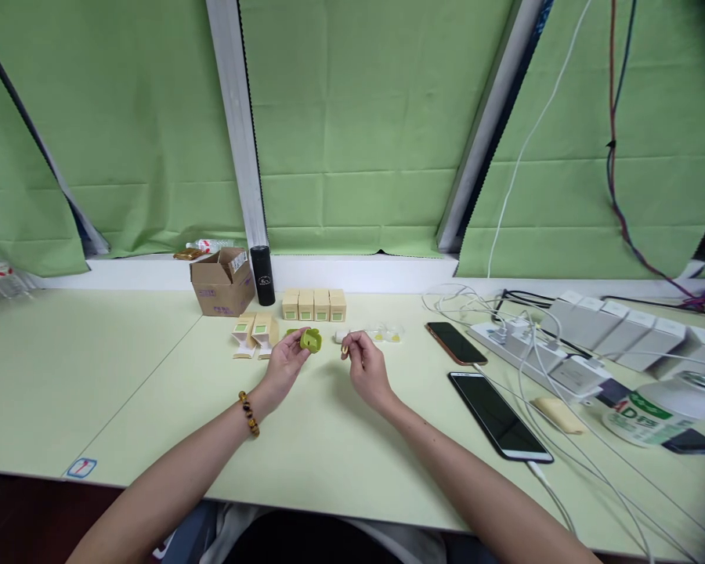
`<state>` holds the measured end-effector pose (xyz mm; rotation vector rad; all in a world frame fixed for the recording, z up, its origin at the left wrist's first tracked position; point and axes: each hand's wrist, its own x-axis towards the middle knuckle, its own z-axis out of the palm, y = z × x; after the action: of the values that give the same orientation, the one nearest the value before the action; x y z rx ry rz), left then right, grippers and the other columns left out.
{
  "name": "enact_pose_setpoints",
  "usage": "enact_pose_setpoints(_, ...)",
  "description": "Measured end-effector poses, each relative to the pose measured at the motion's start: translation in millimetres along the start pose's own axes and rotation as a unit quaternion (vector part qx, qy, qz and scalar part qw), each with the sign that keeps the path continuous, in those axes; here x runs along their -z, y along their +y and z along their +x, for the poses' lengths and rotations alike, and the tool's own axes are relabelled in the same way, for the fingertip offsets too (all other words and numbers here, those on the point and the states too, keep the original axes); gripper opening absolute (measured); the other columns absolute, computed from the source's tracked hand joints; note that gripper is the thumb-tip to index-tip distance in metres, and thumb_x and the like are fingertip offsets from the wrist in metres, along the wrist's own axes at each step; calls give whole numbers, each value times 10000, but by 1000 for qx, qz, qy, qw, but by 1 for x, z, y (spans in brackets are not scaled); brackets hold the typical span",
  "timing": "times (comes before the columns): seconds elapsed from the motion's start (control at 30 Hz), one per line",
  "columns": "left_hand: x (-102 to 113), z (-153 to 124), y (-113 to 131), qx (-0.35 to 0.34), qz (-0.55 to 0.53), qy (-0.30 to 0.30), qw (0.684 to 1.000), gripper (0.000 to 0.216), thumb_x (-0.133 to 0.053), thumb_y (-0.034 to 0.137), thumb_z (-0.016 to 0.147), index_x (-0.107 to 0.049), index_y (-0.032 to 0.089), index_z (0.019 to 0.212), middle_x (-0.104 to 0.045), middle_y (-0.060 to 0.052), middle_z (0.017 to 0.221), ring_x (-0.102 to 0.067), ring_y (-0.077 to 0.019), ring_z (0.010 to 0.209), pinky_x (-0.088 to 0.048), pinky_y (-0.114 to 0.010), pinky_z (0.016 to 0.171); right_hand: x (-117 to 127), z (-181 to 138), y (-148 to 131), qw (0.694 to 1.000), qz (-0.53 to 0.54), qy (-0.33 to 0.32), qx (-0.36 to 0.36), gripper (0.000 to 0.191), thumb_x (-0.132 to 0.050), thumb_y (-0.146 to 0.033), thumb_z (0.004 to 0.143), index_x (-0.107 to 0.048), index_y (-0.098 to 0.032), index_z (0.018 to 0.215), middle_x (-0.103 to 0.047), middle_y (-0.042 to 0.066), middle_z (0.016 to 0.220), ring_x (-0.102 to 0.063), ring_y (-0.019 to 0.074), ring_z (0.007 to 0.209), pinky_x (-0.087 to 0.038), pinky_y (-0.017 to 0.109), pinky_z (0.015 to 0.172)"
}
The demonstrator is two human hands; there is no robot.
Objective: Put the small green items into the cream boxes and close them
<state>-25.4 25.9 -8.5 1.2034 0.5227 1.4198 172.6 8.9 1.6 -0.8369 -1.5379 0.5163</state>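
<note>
My left hand (286, 362), with a bead bracelet on the wrist, is closed around a small green case (311, 340) held just above the pale table (123, 368). My right hand (365, 366) hovers a little to the right, its fingers pinched on a tiny pale yellow piece (345, 349). Two opened small cream boxes (254, 334) lie just left of my left hand. A row of several closed cream boxes (313, 305) stands behind both hands. Small clear wrappers with yellow bits (386, 334) lie right of my right hand.
A brown cardboard box (223, 282) and a black cylinder (263, 276) stand at the back. Two phones (455, 343) (499, 414) lie to the right, one plugged in. Farther right are a power strip (534, 348), white cables, white boxes (616, 329) and a white tub (652, 413).
</note>
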Motion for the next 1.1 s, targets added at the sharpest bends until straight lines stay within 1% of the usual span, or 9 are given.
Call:
enact_pose_setpoints(0.07, -2, -1, 0, -11, 42, -5, 999, 548, -859, 229, 787, -626, 182, 1281, -660, -124, 1315, -609, -239, 1256, -421, -414, 1141, 2, 0, -3, 1000, 13, 5, 9, 200, -428, -263, 1043, -601, -227, 950, -608, 19, 825, -611, 159, 722, -495, 301, 672)
enact_pose_setpoints(0.23, -14, -10, 8, -16, 88, -47, 995, 460, -808, 179, 808, -618, 198, 1227, -670, -114, 1272, -653, -249, 1202, -470, -416, 1082, 4, -1, -10, 997, 48, -12, 53, 131, -574, -249, 1000, -692, -239, 1055, -687, 48, 958, -687, 172, 791, -555, 325, 720)
enact_pose_setpoints(0.37, -21, -16, 12, -6, 100, -58, 993, 435, -780, 163, 823, -609, 215, 1220, -666, -107, 1281, -649, -256, 1217, -483, -423, 1069, 3, -3, -16, 993, 10, 7, 120, 163, -589, -170, 984, -722, -250, 1033, -695, 27, 850, -676, 170, 754, -561, 330, 717)
enact_pose_setpoints(0.43, -22, -18, 12, -2, 104, -61, 993, 437, -770, 164, 833, -603, 221, 1233, -664, -107, 1286, -641, -261, 1233, -485, -428, 1070, 2, -4, -18, 989, -11, 9, 148, 214, -578, -146, 988, -725, -261, 1092, -704, 23, 836, -680, 174, 764, -565, 334, 721)
enact_pose_setpoints(0.53, -22, -20, 10, -5, 112, -64, 992, 436, -756, 166, 845, -603, 225, 1248, -651, -109, 1298, -626, -268, 1252, -492, -431, 1069, 1, -5, -17, 983, -43, 7, 179, 268, -568, -131, 993, -711, -272, 1171, -738, 33, 898, -700, 180, 803, -577, 335, 728)
enact_pose_setpoints(0.63, -23, -22, 10, -17, 133, -58, 989, 429, -739, 155, 852, -612, 226, 1255, -629, -107, 1315, -611, -262, 1251, -497, -422, 1066, 1, -5, -14, 974, -73, -3, 214, 247, -565, -124, 995, -698, -262, 1148, -758, 49, 967, -712, 188, 843, -581, 334, 733)
enact_pose_setpoints(0.77, -26, -25, 11, -31, 166, -56, 984, 411, -706, 146, 881, -616, 234, 1271, -611, -104, 1341, -602, -249, 1241, -490, -421, 1083, 4, -5, -10, 949, -167, -35, 264, 187, -569, -137, 985, -679, -233, 1101, -740, 77, 948, -673, 218, 848, -530, 367, 722)
enact_pose_setpoints(0.87, -27, -26, 11, -43, 176, -64, 981, 404, -700, 143, 885, -626, 234, 1271, -606, -106, 1353, -586, -261, 1270, -479, -430, 1103, 5, -5, -7, 929, -236, -50, 281, 170, -547, -153, 986, -677, -222, 1072, -720, 88, 912, -627, 227, 814, -465, 376, 688)
enact_pose_setpoints(1.1, -27, -29, 13, -48, 186, -71, 979, 409, -686, 134, 884, -634, 230, 1278, -617, -110, 1328, -600, -266, 1250, -471, -459, 1122, 5, -4, -5, 910, -280, -48, 302, 188, -499, -137, 995, -664, -211, 1045, -681, 79, 848, -553, 214, 737, -381, 371, 661)
